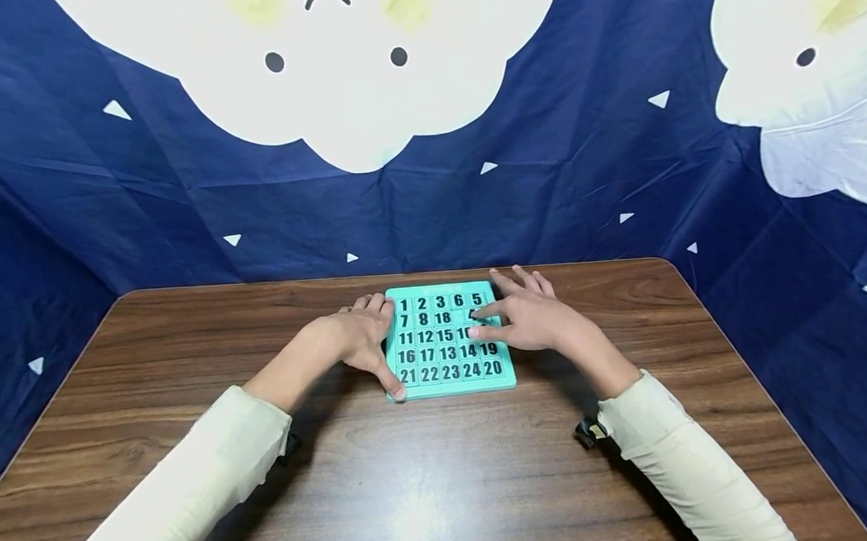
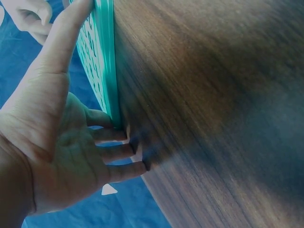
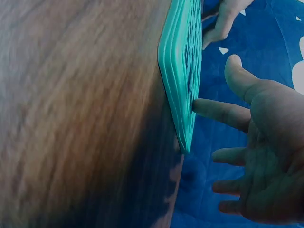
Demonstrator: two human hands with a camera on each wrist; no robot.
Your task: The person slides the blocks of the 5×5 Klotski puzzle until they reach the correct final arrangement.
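A turquoise sliding number puzzle [image 1: 450, 390] lies flat on the table, its black-numbered tiles in rows. In the second row a gap shows between 18 and 4. At its left side, my left hand [image 1: 356, 336] steadies the frame, the straight thumb at the near left corner and the fingers along the far left edge. My right hand [image 1: 542, 318] reaches over the right side, its index fingertip touching the tile 4 and the thumb above the row below. Its other fingers extend past the far right corner. In the right wrist view, the index finger [image 3: 221, 113] meets the puzzle's face.
The puzzle sits near the far edge of a brown wood-grain table [image 1: 445, 482]. Behind it hangs a dark blue cloth [image 1: 430, 213] with white clouds and triangles. Black wrist straps [image 1: 591, 432] show at the cream sleeves [image 1: 655, 430].
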